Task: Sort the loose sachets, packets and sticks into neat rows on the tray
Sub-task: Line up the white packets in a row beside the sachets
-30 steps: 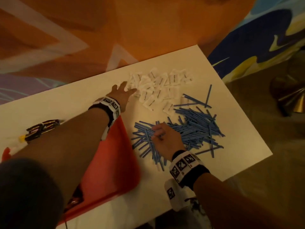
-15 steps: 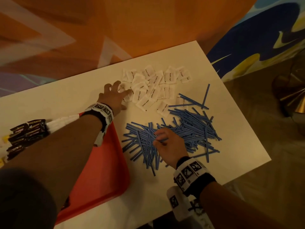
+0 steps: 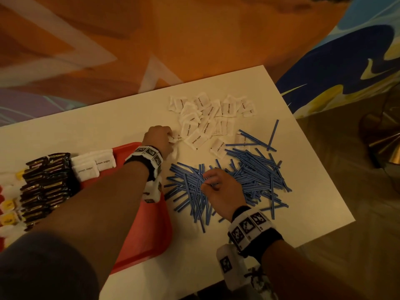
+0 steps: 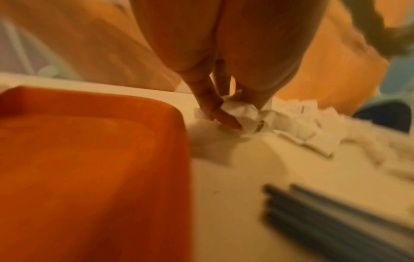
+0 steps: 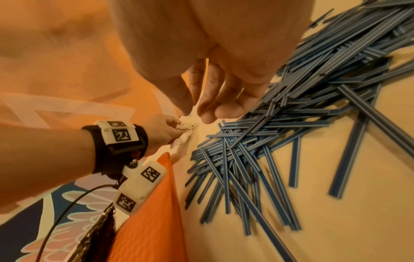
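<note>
Left wrist blurred: left hand grip bunching white sachets; right hand grip unclear.

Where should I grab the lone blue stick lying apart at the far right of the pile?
Take that blue stick near its far end, from above, pinching across its narrow width. It lies flat on the white table, and that end is bare, while its near end crosses other sticks, so a grip there would likely drag them.

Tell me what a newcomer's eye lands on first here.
The big tangled heap of blue sticks on the white table, under the right hand. Beyond it lie scattered white brown sugar sachets, which the left hand pinches beside the red tray.
</note>
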